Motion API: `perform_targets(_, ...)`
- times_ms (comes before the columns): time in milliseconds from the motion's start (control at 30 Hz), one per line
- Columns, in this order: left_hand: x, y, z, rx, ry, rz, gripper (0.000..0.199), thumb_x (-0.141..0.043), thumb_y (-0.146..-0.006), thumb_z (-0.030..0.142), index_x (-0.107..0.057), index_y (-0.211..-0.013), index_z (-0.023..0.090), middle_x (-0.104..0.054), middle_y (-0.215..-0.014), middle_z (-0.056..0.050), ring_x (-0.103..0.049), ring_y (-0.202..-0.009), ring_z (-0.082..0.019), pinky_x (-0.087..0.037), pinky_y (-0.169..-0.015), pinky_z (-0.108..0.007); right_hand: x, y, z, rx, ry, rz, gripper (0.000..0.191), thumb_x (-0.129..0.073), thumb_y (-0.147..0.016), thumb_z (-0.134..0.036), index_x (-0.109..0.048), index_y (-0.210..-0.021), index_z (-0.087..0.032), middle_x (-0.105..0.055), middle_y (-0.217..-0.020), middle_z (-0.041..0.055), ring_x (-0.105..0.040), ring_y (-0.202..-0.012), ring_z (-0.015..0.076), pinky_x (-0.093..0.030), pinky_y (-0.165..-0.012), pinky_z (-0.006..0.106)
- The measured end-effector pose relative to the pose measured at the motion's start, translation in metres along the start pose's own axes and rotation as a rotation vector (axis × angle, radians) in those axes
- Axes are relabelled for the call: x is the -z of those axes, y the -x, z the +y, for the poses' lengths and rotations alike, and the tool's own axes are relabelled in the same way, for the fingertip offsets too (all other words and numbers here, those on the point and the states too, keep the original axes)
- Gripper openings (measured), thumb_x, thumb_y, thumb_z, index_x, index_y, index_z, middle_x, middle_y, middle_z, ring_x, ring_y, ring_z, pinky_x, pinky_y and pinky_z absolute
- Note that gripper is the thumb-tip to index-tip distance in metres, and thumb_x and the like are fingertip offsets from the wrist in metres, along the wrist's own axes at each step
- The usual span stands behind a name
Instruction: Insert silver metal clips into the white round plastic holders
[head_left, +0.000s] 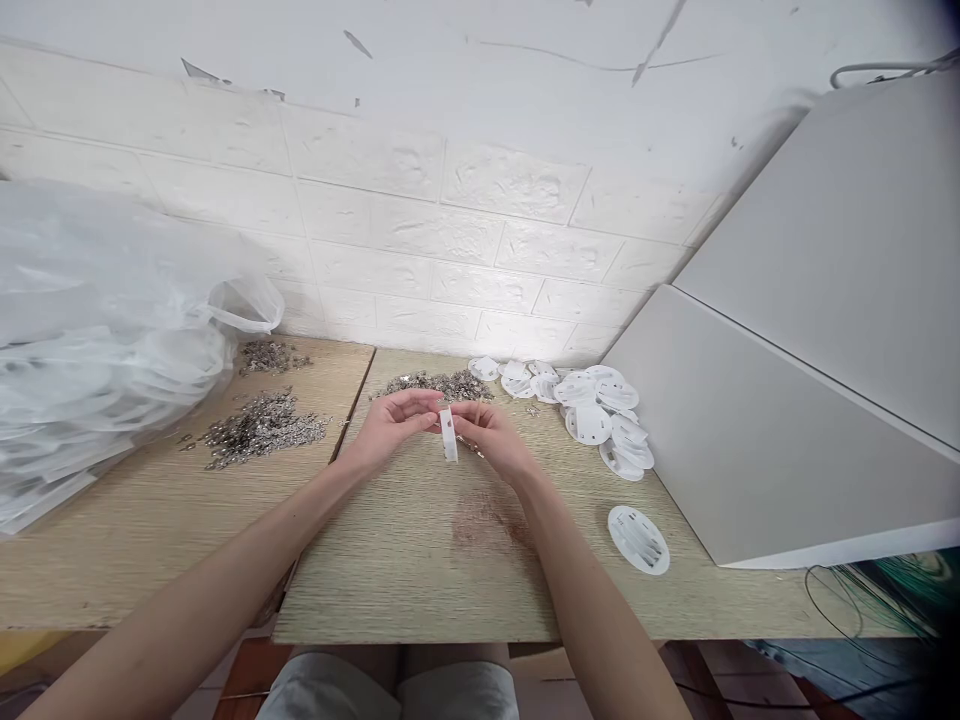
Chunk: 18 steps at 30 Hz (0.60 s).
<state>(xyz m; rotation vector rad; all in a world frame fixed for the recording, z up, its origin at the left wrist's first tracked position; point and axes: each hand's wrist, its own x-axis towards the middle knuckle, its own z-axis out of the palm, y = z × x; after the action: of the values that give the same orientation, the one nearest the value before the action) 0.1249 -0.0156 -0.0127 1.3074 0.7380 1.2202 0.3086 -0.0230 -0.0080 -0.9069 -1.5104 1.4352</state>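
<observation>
Over the middle of the table, my left hand (394, 425) and my right hand (491, 435) meet at a narrow white plastic strip (449, 436). The fingers of both hands pinch its upper end, and its lower end hangs free. A small dark spot shows near the top of the strip; I cannot make out what it is. Just behind my hands lies a pile of small shiny metal parts (461, 385). A few more metal bits lie under my right hand, partly hidden by it.
Two more metal-part heaps (262, 430) lie left of the table seam. A large clear plastic bag (112, 350) of white pieces stands at far left. White oval pieces (589, 423) pile up at right, with a single oval (638, 540) nearer. A grey panel (795, 400) bounds the right side.
</observation>
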Motion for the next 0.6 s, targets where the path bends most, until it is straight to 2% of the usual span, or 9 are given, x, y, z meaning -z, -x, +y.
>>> perform_targets(133,-0.0028,0.0007,0.0037,0.004,0.015,0.033,0.036,-0.08,-0.066,0.027,-0.071,-0.1,0.02,-0.069,-0.082,-0.003,-0.066,-0.078,-0.019,-0.055,-0.078,-0.037,-0.0015,-0.0009,0.0006,-0.008,-0.008,-0.013,0.018,-0.065,-0.082,-0.037,-0.071,-0.093,-0.024,-0.068,-0.084,0.0011,-0.058,-0.072,0.0139,-0.043,-0.064,0.028)
perform_targets(300,-0.0041,0.001,0.0042,0.004,0.008,0.004,0.032,-0.078,-0.068,0.027,-0.071,-0.099,0.02,-0.066,-0.079,-0.001,-0.064,-0.076,-0.017,-0.055,-0.075,-0.034,-0.0019,-0.0016,0.0013,-0.002,0.018,-0.007,0.018,-0.066,-0.081,-0.038,-0.071,-0.09,-0.022,-0.067,-0.08,0.0012,-0.054,-0.067,0.0127,-0.04,-0.06,0.027)
perform_targets(533,-0.0048,0.0019,0.0054,-0.001,-0.037,-0.02,0.027,-0.075,-0.072,0.028,-0.07,-0.097,0.02,-0.062,-0.074,0.0,-0.06,-0.069,-0.014,-0.051,-0.068,-0.029,-0.0044,-0.0004,-0.0012,-0.005,-0.001,-0.025,0.021,-0.068,-0.079,-0.04,-0.071,-0.09,-0.021,-0.069,-0.09,0.0037,-0.06,-0.083,0.0166,-0.046,-0.073,0.031)
perform_targets(600,-0.0039,0.0018,0.0049,0.004,-0.075,-0.021,0.028,-0.074,-0.073,0.029,-0.069,-0.098,0.019,-0.062,-0.075,0.0,-0.06,-0.07,-0.014,-0.05,-0.068,-0.028,-0.0044,0.0001,-0.0017,-0.019,-0.011,-0.027,0.024,-0.069,-0.079,-0.041,-0.071,-0.091,-0.02,-0.068,-0.091,0.0045,-0.06,-0.082,0.0167,-0.046,-0.074,0.032)
